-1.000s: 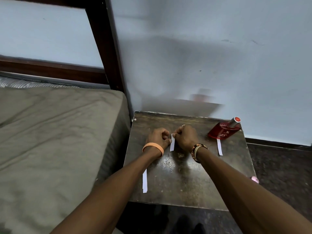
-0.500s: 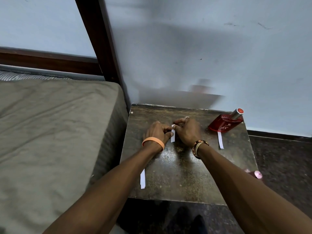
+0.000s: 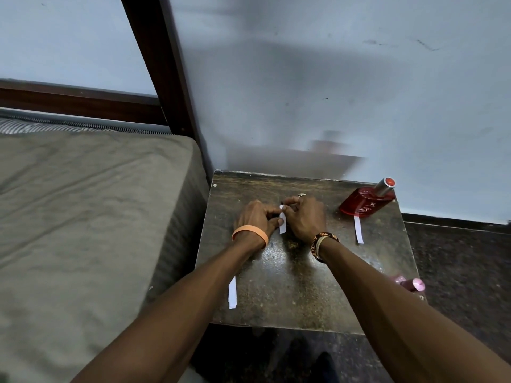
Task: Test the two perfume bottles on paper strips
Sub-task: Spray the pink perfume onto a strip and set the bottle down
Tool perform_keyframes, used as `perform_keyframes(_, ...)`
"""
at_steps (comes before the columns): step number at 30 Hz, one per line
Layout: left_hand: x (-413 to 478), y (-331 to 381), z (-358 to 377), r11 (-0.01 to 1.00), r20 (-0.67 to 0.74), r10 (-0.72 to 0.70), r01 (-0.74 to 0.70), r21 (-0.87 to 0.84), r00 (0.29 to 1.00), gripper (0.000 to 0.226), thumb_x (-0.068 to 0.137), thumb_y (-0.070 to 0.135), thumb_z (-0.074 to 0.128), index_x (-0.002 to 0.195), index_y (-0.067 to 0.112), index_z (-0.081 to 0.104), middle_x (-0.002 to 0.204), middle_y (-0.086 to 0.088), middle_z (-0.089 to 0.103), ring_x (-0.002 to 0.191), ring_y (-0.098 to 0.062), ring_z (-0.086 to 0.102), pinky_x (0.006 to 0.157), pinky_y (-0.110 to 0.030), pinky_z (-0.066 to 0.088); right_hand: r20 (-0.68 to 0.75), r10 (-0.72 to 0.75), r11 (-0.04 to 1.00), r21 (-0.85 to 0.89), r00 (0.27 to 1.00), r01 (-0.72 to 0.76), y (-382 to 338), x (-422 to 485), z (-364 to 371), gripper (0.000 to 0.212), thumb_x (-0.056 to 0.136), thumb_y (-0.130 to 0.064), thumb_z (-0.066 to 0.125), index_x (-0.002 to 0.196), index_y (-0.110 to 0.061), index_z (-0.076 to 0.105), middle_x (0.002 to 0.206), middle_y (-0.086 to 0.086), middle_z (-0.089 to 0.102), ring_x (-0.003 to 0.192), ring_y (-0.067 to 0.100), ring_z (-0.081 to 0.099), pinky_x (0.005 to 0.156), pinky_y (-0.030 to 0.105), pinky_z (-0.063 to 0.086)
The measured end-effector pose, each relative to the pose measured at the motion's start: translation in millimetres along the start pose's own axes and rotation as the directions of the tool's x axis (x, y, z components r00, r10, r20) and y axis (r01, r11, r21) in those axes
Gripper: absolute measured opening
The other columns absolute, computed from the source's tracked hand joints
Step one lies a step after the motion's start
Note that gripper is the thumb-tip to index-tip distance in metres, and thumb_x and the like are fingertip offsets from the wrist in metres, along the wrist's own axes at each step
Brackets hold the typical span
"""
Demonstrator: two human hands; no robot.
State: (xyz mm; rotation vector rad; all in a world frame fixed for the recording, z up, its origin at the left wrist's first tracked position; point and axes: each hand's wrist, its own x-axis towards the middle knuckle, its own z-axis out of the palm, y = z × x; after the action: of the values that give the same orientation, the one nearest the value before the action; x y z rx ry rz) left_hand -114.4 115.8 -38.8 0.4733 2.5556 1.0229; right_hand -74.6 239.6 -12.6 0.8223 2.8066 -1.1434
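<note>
I see both hands meeting over the middle of the small table: my left hand and right hand each pinch the same paper strip between them. The red bottle lies at the table's far right corner, a second strip touching it. A third strip lies near the table's left edge; a pink bottle pokes out at its right edge.

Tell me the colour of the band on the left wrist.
Orange, a plain band behind the left hand, seen in the head view.
</note>
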Motion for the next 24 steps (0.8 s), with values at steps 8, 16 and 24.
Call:
perform_keyframes(8, -21.4, 8.7, -14.5, 0.967, -0.161, -0.102, 0.059, -0.249, 0.982, 0.03, 0.079, 0.014, 0.071, 0.109, 0.016, 0.068, 0.08, 0.002, 0.066, 0.072, -0.013, 0.061, 0.079, -0.033, 0.056, -0.138, 0.063, 0.993, 0.107, 0.988, -0.048, 4.8, -26.8, -34.4, 0.017, 0.092, -0.019, 0.061, 0.105, -0.017, 0.072, 0.095, 0.003, 0.075, 0.086, 0.017, 0.068, 0.074, 0.024, 0.048)
perform_keyframes(16, -84.3, 68.8, -6.0, 0.935, -0.178, -0.015, -0.05, -0.351, 0.984, 0.024, 0.076, 0.006, 0.071, 0.099, 0.012, 0.07, 0.085, -0.005, 0.067, 0.073, -0.014, 0.06, 0.075, -0.032, 0.055, -0.34, -0.017, 0.994, 0.097, 0.94, 0.053, 3.0, -87.2, -118.5, 0.015, 0.092, -0.021, 0.06, 0.101, -0.02, 0.073, 0.091, -0.003, 0.074, 0.084, 0.013, 0.066, 0.075, 0.025, 0.048)
perform_keyframes(24, -138.7, 152.9, 39.3, 0.98, 0.077, 0.077, -0.061, -0.191, 0.994, 0.076, 0.058, 0.033, 0.088, 0.125, 0.016, 0.056, 0.12, -0.003, 0.061, 0.104, -0.02, 0.06, 0.091, -0.037, 0.052, -0.201, -0.088, 0.983, -0.178, 0.976, 0.052, 43.6, -134.4, -198.9, 0.026, 0.09, -0.02, 0.056, 0.111, -0.02, 0.071, 0.114, 0.005, 0.069, 0.099, 0.022, 0.064, 0.088, 0.037, 0.052)
